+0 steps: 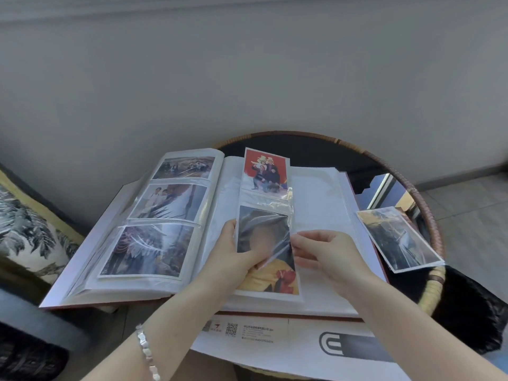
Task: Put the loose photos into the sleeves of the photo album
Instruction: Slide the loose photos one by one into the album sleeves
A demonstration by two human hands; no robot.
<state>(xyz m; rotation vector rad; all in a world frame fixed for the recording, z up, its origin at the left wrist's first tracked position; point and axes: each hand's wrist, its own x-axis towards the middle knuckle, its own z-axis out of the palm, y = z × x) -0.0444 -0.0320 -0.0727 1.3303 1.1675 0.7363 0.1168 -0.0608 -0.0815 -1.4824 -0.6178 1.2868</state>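
The photo album (316,193) lies open on a round table. Its left page (154,215) holds three photos in sleeves. A half-raised sleeve page (265,204) stands near the spine with a red photo (265,173) in its top pocket. My left hand (236,251) grips this page's left edge and a portrait photo (264,235) partly inside the lower pocket. My right hand (324,254) pinches the clear plastic at the photo's right edge. A small stack of loose photos (398,237) lies on the table to the right of the album.
The round glass table has a woven rim (431,215). A white printed box (302,345) lies under the album's near edge. A patterned cushion (24,229) sits at the left, a dark furry thing (472,312) at the right. A grey wall rises behind.
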